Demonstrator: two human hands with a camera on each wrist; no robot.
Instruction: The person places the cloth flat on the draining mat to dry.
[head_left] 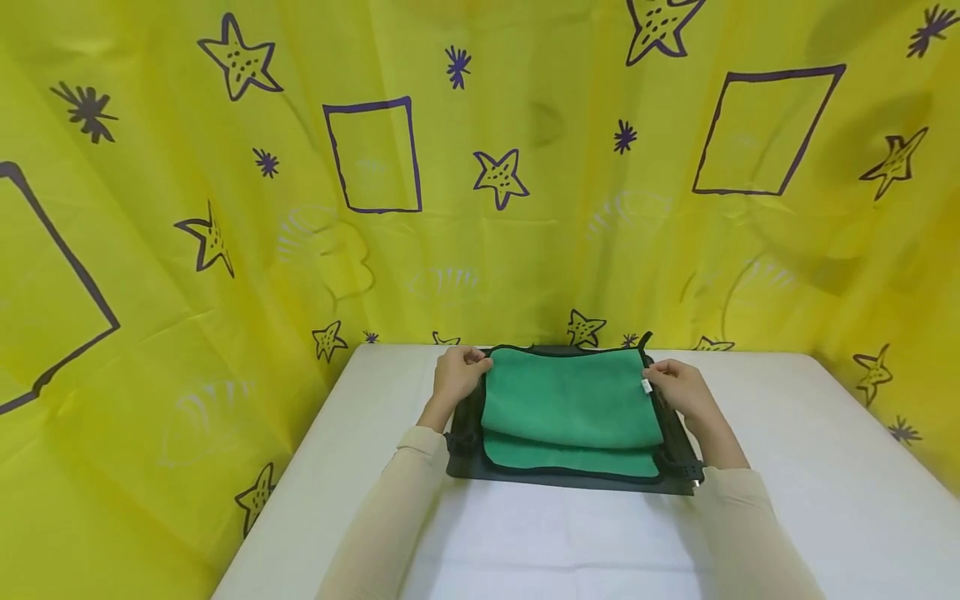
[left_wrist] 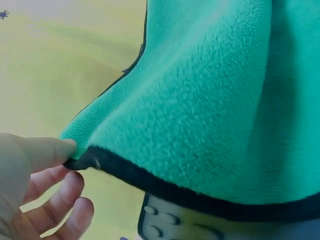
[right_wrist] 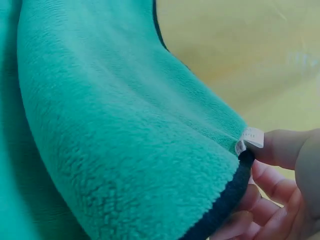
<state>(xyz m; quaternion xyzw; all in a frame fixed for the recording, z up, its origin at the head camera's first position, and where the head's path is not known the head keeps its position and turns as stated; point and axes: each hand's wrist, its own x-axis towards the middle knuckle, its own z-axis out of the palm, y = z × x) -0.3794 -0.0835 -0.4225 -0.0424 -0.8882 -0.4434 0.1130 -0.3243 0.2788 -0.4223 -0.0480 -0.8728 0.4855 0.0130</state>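
Observation:
A green fleecy cloth with black edging is stretched between both hands, its upper part lifted and bowed over a lower green layer. My left hand pinches its left edge between thumb and forefinger; in the left wrist view the other fingers of that hand curl loosely below. On the other side my right hand pinches the right edge beside a small white label. A dark flat tray-like thing lies under the cloth, mostly hidden by it.
The white table extends on both sides and in front. Behind it hangs a yellow curtain with drawn stars and frames. A dark loop stands up at the cloth's far right corner. Grey round bumps show under the cloth's edge.

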